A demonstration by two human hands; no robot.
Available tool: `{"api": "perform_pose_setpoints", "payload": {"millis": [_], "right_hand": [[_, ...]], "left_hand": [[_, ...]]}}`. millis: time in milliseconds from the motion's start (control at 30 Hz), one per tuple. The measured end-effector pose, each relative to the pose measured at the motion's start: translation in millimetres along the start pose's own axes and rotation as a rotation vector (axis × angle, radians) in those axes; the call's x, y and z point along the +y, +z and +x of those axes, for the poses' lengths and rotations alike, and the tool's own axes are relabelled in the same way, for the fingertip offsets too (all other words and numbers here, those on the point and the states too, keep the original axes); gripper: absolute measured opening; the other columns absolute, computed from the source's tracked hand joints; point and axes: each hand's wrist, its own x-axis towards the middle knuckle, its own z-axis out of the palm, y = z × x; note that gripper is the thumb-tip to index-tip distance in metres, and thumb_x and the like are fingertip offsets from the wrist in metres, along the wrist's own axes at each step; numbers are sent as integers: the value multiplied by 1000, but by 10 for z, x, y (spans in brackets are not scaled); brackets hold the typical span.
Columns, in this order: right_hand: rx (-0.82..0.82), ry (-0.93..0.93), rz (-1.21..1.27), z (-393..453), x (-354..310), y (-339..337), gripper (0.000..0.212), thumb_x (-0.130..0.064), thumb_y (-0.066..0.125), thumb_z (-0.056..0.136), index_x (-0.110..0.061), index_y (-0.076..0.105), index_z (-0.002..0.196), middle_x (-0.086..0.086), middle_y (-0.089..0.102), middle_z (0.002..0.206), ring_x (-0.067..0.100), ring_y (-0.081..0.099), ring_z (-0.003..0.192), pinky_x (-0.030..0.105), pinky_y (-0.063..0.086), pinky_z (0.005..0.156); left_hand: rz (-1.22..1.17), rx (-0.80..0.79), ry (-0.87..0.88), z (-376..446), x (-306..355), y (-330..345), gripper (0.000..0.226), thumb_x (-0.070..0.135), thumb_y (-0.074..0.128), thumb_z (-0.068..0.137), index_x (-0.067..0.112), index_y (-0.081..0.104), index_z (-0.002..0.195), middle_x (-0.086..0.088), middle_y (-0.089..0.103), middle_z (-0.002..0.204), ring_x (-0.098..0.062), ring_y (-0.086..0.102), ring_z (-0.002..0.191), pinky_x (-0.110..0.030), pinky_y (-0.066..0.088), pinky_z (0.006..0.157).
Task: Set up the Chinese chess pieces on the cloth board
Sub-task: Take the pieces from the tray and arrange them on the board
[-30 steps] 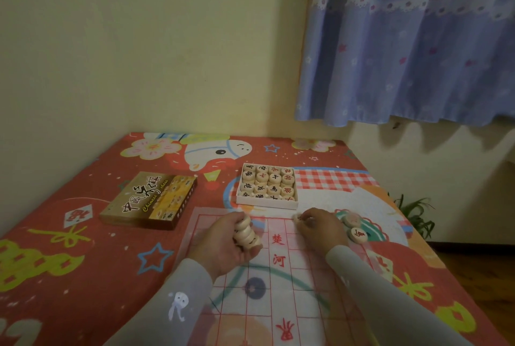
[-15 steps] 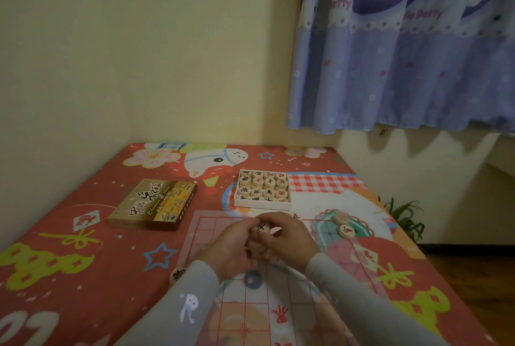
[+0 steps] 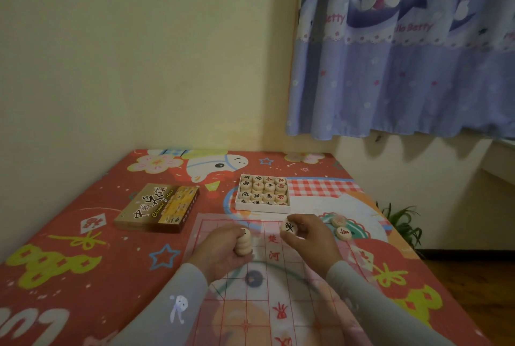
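A pink cloth board (image 3: pixel 267 290) with a red grid lies on the bed in front of me. My left hand (image 3: pixel 223 253) grips a stack of several round wooden pieces (image 3: pixel 244 244) above the board's far left part. My right hand (image 3: pixel 309 239) pinches a single piece with a black character (image 3: pixel 288 226), face towards me, above the board's far edge. A white tray (image 3: pixel 262 207) beyond the board holds several more pieces in rows. Two loose pieces (image 3: pixel 341 227) lie on the bedspread right of my right hand.
The brown box lid (image 3: pixel 157 207) of the chess set lies left of the board. The red patterned bedspread (image 3: pixel 83 248) meets a cream wall at left and back. A blue curtain (image 3: pixel 404 66) hangs at right, with a green plant (image 3: pixel 401 220) past the bed's right edge.
My hands met over the board half a second ago; now they are apart, and my right hand has come away with one black-character piece from the stack. The camera has tilted upward.
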Motion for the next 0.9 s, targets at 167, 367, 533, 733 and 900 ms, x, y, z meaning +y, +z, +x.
{"api": "perform_pose_setpoints", "payload": {"millis": [167,367,533,733,900], "right_hand": [[0,33,-23,-57,87,-31,37,-31,69,84,-24,61,120,-11,59,108,-1,56,93,14,48,82],[-85,0,-65,1,38,176,30,-31,66,86,-27,62,116,-14,61,109,-3,54,93,9,42,76],[-181,-75,-101,227,-171,644,24,-29,66,85,-24,66,109,-9,63,104,5,55,91,14,43,79],[-264,-122,-133,577,-432,1329,11,-30,61,87,-25,66,96,-6,58,100,8,52,89,15,38,76],[-281,-129,-182,878,-537,1683,14,-17,57,88,-16,67,98,1,64,101,14,54,85,24,43,74]], "left_hand": [[14,13,29,35,-17,-2,25,-3,37,88,13,46,71,-8,38,71,-19,39,66,-31,40,66],[-64,116,74,37,87,-193,30,-1,35,94,11,42,66,-8,37,71,-18,38,64,-29,40,66],[-130,242,162,51,241,-628,38,-3,32,95,16,37,62,2,38,42,-12,28,59,-28,27,57],[-67,344,118,167,278,-1165,30,6,35,89,19,29,63,3,29,51,-11,28,48,-19,33,52],[-35,356,83,224,250,-1298,31,4,36,94,18,40,67,-2,38,59,-17,35,59,-25,35,61]]}}
